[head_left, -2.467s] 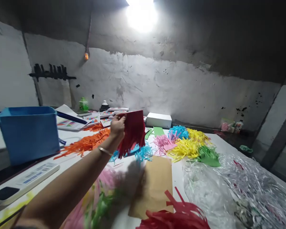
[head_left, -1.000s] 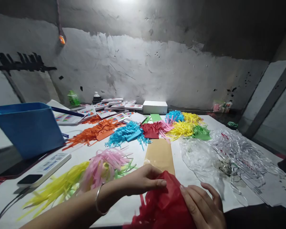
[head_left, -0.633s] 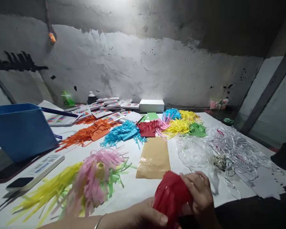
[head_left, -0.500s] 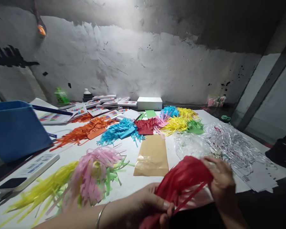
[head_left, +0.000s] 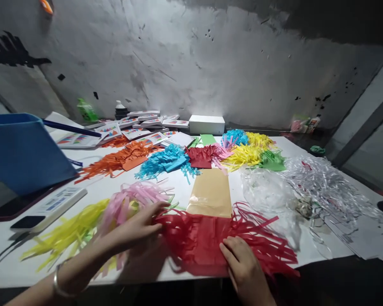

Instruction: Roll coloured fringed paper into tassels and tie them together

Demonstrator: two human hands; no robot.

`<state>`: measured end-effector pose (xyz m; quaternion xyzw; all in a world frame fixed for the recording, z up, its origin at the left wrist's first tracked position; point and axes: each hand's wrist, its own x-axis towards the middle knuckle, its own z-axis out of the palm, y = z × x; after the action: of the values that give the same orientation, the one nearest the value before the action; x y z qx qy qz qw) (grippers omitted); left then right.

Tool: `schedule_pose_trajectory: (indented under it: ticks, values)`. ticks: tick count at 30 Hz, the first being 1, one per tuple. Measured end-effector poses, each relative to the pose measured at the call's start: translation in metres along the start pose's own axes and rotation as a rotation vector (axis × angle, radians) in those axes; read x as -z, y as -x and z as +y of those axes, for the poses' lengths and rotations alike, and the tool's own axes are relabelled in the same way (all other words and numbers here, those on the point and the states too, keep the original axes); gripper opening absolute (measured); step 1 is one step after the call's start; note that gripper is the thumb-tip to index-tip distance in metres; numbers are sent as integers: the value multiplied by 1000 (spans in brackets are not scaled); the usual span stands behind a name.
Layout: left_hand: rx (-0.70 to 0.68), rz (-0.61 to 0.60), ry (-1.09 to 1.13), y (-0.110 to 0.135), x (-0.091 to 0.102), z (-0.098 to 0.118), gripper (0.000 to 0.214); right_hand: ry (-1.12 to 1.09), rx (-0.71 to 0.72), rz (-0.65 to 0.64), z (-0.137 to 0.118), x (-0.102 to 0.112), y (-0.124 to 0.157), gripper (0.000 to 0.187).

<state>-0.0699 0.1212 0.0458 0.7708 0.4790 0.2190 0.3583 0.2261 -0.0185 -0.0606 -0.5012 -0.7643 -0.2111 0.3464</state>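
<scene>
Your right hand (head_left: 244,267) lay at four o'clock on the red fringed paper (head_left: 209,244), its fingers extended close together, the tips resting on the flat sheet without pinching it. Your left hand (head_left: 145,227), a little blurred, was reaching in from nine o'clock with loose, unclosed fingers at the red strands; whether they touched, you could not tell. The red fringed paper sat right in front of you near the table's close edge, strips fanned toward nine and three. Taking its middle as the clock's centre, a plain brown paper (head_left: 210,193) ran off at twelve, its near end meeting the red. Pink strips (head_left: 123,204) lay at ten, yellow strips (head_left: 70,227) at nine. Past those, a white device (head_left: 54,208) bore a label with barcode-like bars and blue print, too small to read. Your blue bin (head_left: 25,157) stood farther off at ten. A blue fringed bundle (head_left: 166,159) lay at eleven, and beyond it white packs (head_left: 113,129) printed with coloured triangles, their lettering too fine to make out. A white box (head_left: 207,125) stood far off at twelve, and crumpled clear plastic (head_left: 263,191) spread at two.
</scene>
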Motion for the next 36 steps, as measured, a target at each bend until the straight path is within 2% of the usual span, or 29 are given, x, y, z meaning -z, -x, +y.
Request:
schedule_pose_trajectory:
  ticks: [1, 3, 5, 6, 9, 11, 13, 16, 22, 24, 26, 28, 30, 33, 36]
  values:
    - [-118, 89, -142, 8, -3, -2, 46, -7, -1, -22, -2, -2, 0, 41]
    - [-374, 119, -341, 22, -22, 1, 47, -12, 3, -51, -3, 1, 0, 41]
    - [-604, -10, -383, 33, -52, 10, 45, -10, 28, -82, -3, 6, 0, 37]
    - [-664, -79, -403, 36, -68, 15, 44, -3, 48, -98, -3, 9, 0, 35]
    - [-720, -187, -447, 36, -106, 23, 23, 27, 112, -156, -3, 18, 2, 31]
    - [-723, -182, -436, 33, -119, 21, 13, 29, 131, -180, -4, 24, 3, 32]
    - [-725, -172, -397, 30, -123, 16, 12, -7, 111, -182, -5, 28, 4, 34]
    - [-678, -175, -332, 29, -123, 10, 15, -93, 10, -133, -8, 30, 0, 30]
    - [-433, -142, -384, 31, -124, 10, 26, -240, -107, -100, -14, 29, -15, 34]
    - [-374, -163, -447, 27, -121, 14, 24, -288, -217, -115, -15, 28, -18, 29]
    - [-255, -203, -529, 18, -117, 21, 18, -296, -341, -155, -15, 25, -21, 21]
    - [-129, -228, -588, 6, -114, 28, 13, -226, -423, -196, -15, 17, -23, 21]
    - [-57, -227, -618, -7, -112, 33, 19, -81, -453, -232, -13, 5, -26, 25]
    - [-17, -226, -645, -22, -113, 40, 20, 86, -461, -272, -6, -7, -30, 25]
    - [5, -237, -672, -27, -113, 44, 19, 160, -467, -252, 0, -4, -37, 17]
